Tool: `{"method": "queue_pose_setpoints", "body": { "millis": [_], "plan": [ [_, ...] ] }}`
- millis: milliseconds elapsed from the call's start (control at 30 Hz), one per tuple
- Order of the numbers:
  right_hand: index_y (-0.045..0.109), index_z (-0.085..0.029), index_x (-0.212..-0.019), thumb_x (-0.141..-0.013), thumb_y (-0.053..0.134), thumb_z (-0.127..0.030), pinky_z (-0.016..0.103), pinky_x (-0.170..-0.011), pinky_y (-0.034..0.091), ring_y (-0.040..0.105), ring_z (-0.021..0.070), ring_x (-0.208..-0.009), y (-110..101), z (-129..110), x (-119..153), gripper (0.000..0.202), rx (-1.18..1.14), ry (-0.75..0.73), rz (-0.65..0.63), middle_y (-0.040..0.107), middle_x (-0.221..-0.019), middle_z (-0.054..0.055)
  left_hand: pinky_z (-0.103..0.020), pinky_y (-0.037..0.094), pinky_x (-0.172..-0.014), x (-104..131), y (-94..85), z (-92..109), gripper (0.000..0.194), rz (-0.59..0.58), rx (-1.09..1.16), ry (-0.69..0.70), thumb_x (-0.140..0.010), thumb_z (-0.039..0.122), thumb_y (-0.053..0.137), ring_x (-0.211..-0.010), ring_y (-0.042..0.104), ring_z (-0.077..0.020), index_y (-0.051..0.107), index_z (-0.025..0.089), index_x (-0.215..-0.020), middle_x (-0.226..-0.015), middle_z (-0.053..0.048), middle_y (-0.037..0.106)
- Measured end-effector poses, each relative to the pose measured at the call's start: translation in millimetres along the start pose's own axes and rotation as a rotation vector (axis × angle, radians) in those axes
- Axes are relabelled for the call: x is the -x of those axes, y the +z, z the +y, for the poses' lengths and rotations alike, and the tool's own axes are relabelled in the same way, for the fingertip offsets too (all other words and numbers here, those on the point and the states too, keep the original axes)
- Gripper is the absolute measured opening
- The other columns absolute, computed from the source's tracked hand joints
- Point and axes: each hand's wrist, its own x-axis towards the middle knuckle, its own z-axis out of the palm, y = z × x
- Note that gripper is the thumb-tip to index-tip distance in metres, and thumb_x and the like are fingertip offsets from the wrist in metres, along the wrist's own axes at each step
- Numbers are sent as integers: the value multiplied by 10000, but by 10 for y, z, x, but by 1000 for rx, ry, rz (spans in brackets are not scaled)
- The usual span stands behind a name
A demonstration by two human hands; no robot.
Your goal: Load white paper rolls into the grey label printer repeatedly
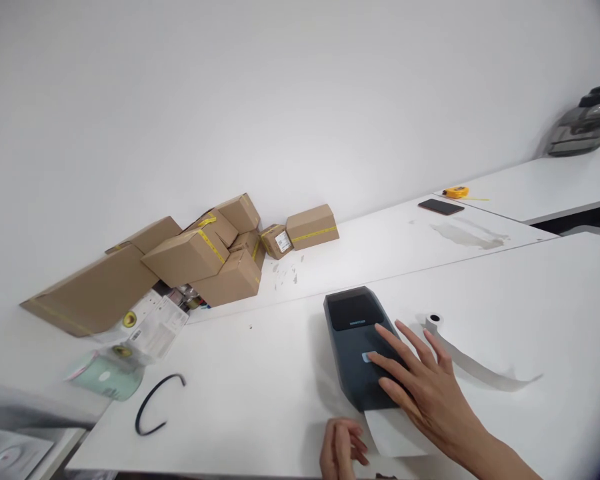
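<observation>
A dark blue-grey device (350, 347) with a black glossy panel at its far end lies on the white table. My right hand (425, 383) reaches over its right side, fingers spread, with one fingertip on a small light-blue button. White paper (393, 430) lies at the device's near end, partly under my right hand. My left hand (341, 447) is just left of the paper near the table's front edge, fingers curled; whatever it may hold is hidden. Right of the device stands a small white paper roll (434, 321) with its strip unrolled to the right.
Cardboard boxes (230, 280) are stacked at the back left, beside clear-wrapped items (157, 327) and a green package (107, 377). A black curved band (143, 407) lies front left. Farther right are a phone (441, 207), yellow tape measure (457, 192) and large bottle (580, 127).
</observation>
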Motion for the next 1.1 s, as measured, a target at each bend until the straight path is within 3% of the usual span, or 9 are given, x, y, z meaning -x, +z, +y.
{"method": "queue_pose_setpoints", "body": {
  "millis": [133,267,400,533,667,767,900,1033,1100],
  "plan": [
    [704,-301,-987,-1002,466,-434,544,-1192,135,449,283,-1386,97,-28,-38,273,20,0,20,640,-1371,-26,-294,532,-823,-196,33,243,523,71,-51,184,-790,682,601,-970,648,-234,736,200,-943,-1029,-89,718],
    [690,-351,-1075,-978,501,-428,608,-1160,222,392,323,-1424,45,59,29,226,-10,16,-112,557,-1459,-43,-346,348,-1152,-279,171,411,598,-107,-63,162,-876,629,523,-1401,414,-261,585,251,-1334,-1484,-67,508],
    [584,-394,-1315,-1002,367,-485,545,-1084,443,300,317,-1477,-8,223,262,392,-264,323,-174,355,-1598,-40,-357,290,-1198,-280,248,456,634,-227,-43,87,-908,628,461,-1477,296,-248,488,274,-1434,-1580,-34,387],
    [439,-392,-1465,-995,269,-560,529,-1149,383,346,295,-1460,140,366,508,527,-496,655,-121,383,-1586,-42,-366,279,-1209,-246,270,413,628,-186,-48,92,-918,625,435,-1485,285,-254,498,272,-1433,-1583,-23,385],
    [413,-391,-1490,-951,307,-630,512,-1167,344,338,310,-1460,330,428,640,599,-623,710,-107,373,-1589,-64,-352,288,-1207,-213,291,293,659,-144,-71,92,-927,624,403,-1491,278,-246,454,255,-1471,-1593,-26,371],
    [381,-385,-1510,-954,299,-622,531,-1199,268,296,317,-1478,323,405,623,610,-643,696,-101,340,-1605,-61,-342,256,-1219,-198,302,264,646,-140,-52,138,-945,592,394,-1497,264,-231,440,232,-1480,-1599,-35,359],
    [359,-390,-1514,-979,214,-599,594,-1197,230,275,336,-1483,143,338,311,593,-588,633,-108,343,-1606,-39,-325,314,-1188,-309,323,540,598,-182,-6,231,-949,573,421,-1464,342,-229,486,239,-1441,-1570,-48,412],
    [297,-374,-1532,-986,256,-577,578,-1201,228,279,320,-1476,28,318,-393,584,-491,411,-49,332,-1608,-9,-335,379,-1135,-729,452,1030,545,-201,59,381,-960,546,419,-1336,521,-226,507,232,-1396,-1428,-83,576],
    [316,-331,-1522,-982,258,-585,555,-1195,246,318,314,-1453,34,333,-812,600,-452,320,22,380,-1579,34,-344,403,-1104,-1013,562,1166,504,-173,39,385,-960,502,445,-1274,575,-215,499,223,-1376,-1337,-96,641]
  ]
}}
